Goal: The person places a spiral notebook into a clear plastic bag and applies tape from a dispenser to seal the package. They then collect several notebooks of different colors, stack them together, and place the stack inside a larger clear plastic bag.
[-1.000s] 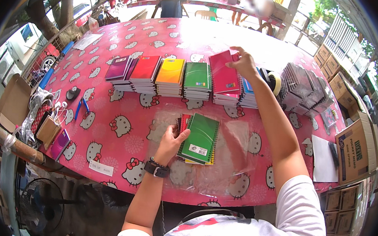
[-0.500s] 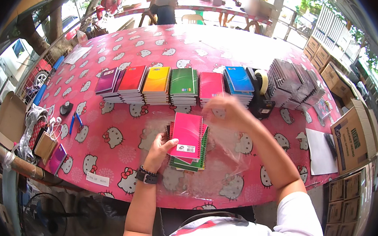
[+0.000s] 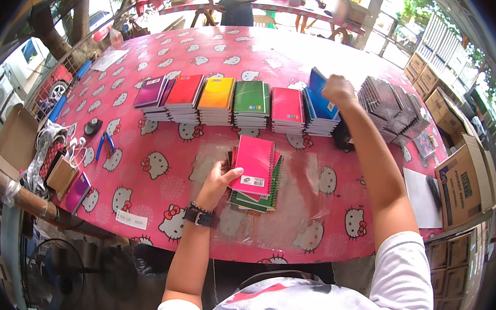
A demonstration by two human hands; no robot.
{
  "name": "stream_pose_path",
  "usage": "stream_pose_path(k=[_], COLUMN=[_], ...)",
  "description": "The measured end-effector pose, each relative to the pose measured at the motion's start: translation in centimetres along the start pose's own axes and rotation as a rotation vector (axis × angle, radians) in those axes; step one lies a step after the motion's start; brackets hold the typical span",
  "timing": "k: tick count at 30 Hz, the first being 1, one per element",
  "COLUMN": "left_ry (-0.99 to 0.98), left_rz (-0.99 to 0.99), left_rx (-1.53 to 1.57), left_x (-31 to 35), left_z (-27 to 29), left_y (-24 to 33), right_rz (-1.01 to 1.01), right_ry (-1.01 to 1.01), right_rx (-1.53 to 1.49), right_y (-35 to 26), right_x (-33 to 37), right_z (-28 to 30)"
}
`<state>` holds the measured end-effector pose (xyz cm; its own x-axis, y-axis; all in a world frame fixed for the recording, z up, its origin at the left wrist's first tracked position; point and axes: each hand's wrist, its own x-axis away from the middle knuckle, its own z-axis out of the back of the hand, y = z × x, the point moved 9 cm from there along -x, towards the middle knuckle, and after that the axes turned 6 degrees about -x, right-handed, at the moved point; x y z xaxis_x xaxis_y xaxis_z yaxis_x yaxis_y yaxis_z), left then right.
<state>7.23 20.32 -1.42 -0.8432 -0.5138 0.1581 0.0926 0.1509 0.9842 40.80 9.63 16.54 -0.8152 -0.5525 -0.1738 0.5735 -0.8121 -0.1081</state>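
My left hand [image 3: 220, 183] is closed on the left edge of a pink spiral notebook [image 3: 254, 162], its thumb lying on the cover. Beneath that notebook are several others, with green notebook edges [image 3: 272, 199] showing at the side. Farther off, my right hand [image 3: 339, 91] grips a blue spiral notebook [image 3: 316, 96], tilted up over the blue stack [image 3: 321, 126]. Part of its cover is hidden by the fingers. Left of it runs a row of notebook stacks: pink [image 3: 288, 108], green [image 3: 251, 101], yellow [image 3: 216, 94], red [image 3: 183, 91] and purple [image 3: 150, 95].
Plastic-wrapped notebook bundles [image 3: 387, 102] stand right of my right hand. A black tape dispenser [image 3: 342, 140] is mostly behind my forearm. White paper [image 3: 419, 197] lies beside an open carton [image 3: 466, 178]. Blue pliers [image 3: 104, 142] rest at left. A person [image 3: 236, 2] stands beyond the table.
My right hand has moved right, from above the pink stack to the blue one, and has taken hold of a blue notebook, tilting it up. My left hand keeps its grip.
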Motion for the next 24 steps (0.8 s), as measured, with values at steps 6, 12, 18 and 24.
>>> stream_pose_path(k=[6, 12, 18, 24], left_ry=[0.161, 0.091, 0.053, -0.084], left_rz=[-0.057, -0.050, -0.178, -0.426], left_rx=[-0.228, -0.068, -0.045, -0.177], left_x=[0.5, 0.5, 1.5, 6.5], left_z=[2.4, 0.4, -1.8, -4.5], left_y=[0.0, 1.4, 3.6, 8.7], right_rz=[-0.168, 0.112, 0.067, 0.440], right_ry=[-0.542, -0.389, -0.353, -0.309], right_rx=[-1.755, -0.984, -1.460, -1.867], right_y=[-2.3, -6.0, -7.3, -8.2], right_x=[11.2, 22.0, 23.1, 24.9], right_z=[-6.5, -11.1, -12.2, -4.9])
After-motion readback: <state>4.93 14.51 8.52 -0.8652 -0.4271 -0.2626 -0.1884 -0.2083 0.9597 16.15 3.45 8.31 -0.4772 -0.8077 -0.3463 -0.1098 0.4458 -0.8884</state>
